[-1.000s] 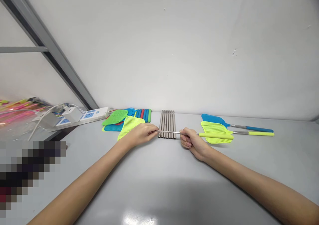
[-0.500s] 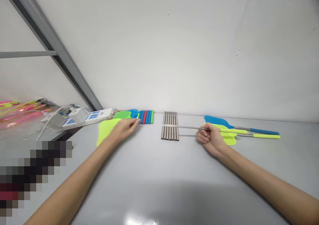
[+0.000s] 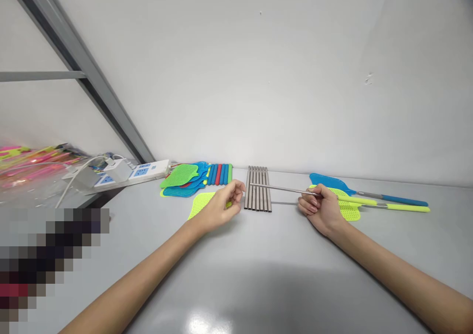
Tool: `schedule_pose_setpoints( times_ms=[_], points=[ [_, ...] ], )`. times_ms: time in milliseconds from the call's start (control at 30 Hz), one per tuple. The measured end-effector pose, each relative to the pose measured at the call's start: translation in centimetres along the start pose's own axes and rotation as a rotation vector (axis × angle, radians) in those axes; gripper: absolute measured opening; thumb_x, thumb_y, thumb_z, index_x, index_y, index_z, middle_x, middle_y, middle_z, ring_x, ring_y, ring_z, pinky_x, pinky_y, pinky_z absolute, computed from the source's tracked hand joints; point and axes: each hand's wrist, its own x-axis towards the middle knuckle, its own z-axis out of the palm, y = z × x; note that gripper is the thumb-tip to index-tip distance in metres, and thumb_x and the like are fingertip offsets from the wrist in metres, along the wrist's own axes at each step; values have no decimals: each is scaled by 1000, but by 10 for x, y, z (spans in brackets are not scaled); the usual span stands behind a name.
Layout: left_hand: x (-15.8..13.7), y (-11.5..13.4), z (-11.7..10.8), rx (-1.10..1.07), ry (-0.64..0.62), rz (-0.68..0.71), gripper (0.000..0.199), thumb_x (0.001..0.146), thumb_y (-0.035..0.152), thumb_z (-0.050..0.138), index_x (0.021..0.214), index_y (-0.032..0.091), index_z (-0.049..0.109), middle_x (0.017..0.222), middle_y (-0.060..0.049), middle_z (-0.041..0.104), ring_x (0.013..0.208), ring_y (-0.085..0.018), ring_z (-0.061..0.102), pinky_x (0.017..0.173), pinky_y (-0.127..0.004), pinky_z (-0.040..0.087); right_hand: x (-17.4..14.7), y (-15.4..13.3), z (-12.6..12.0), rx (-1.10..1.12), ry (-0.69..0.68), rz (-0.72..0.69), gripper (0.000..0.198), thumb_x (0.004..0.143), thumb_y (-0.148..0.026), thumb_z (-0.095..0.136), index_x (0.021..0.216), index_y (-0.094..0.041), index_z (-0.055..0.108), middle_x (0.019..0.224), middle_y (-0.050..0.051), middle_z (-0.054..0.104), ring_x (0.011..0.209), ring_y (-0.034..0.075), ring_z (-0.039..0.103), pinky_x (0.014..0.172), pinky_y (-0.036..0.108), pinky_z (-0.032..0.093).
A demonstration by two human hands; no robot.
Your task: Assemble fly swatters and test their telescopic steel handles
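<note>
Both arms (image 3: 148,281) reach forward; right hand (image 3: 322,211) clenched, left hand (image 3: 219,208) with fingers (image 3: 236,186) curled, perhaps loosely.

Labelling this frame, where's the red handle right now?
In the head view, the red handle lies left of centre near the wall, in a row with blue handles on both sides, left of the metal tubes.

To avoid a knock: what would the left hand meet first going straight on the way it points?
Likely the row of metal tubes, just right of the left hand; but height is unclear, so the thin rod crossing over them might come first.
</note>
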Motion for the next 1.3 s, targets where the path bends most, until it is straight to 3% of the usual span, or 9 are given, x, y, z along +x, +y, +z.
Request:
schedule_pose_setpoints(
  times_ms=[133, 267, 667, 867, 967, 1100, 1200, 1300],
  points=[
    [1, 0, 4, -428, -2, -27, 28, 70, 23, 35, 98, 22, 36, 90, -2, 40, 70, -12, 42, 55, -24, 36, -2, 1, 1, -111, -30, 48, 27, 63, -15, 46, 42, -17, 28, 38, -6, 21, 33, 5, 22, 35, 21, 16],
    [1, 3, 10, -540, -3, -61, 31, 74, 29, 33, 104, 25, 35, 95, -3, 38, 68, -12, 41, 52, -23, 37, -6, 5, 4, -261, -69, 42, 29, 67, -16, 45, 41, -17, 31, 40, -6, 24, 34, 5, 23, 38, 22, 15],
    [-3, 9, 11, -258, -23, -41, 33, 80, 30, 25, 109, 23, 39, 106, -6, 42, 79, -16, 41, 63, -28, 37, -8, 6, 8, -364, -41, 36, 29, 66, -18, 45, 41, -18, 29, 39, -6, 24, 34, 6, 23, 39, 23, 14],
    [-9, 11, 11, -76, -86, -75, 38, 84, 33, 23, 120, 24, 33, 86, -3, 43, 80, -18, 41, 69, -31, 37, -7, 1, 10, -385, -57, 94, 29, 67, -19, 45, 42, -18, 29, 40, -6, 22, 34, 6, 23, 37, 22, 14],
    [-12, 16, 11, 53, -125, 1, 40, 86, 33, 23, 124, 22, 29, 100, -7, 43, 88, -19, 41, 77, -34, 36, -6, -5, 8, -376, -86, 209, 28, 68, -19, 46, 45, -18, 30, 42, -6, 25, 35, 5, 21, 36, 22, 15],
    [-14, 26, 12, 188, -200, 121, 43, 87, 33, 25, 128, 22, 22, 128, -10, 28, 111, -22, 33, 92, -38, 32, -3, -14, 5, -375, -173, 367, 33, 71, -22, 44, 44, -18, 27, 43, -6, 21, 36, 5, 18, 37, 22, 16],
    [-16, 32, 16, 255, -246, 137, 48, 87, 30, 29, 132, 26, 13, 134, -9, 21, 121, -23, 25, 97, -41, 28, -3, -19, 6, -450, -180, 364, 33, 71, -22, 45, 44, -18, 26, 44, -6, 22, 36, 5, 18, 37, 22, 15],
    [-18, 33, 21, 279, -266, 128, 58, 85, 26, 34, 134, 28, 5, 136, -9, 16, 120, -24, 26, 93, -43, 33, -5, -21, 8, -506, -208, 342, 33, 72, -22, 45, 45, -18, 27, 45, -6, 23, 37, 5, 19, 38, 22, 16]
  ],
)
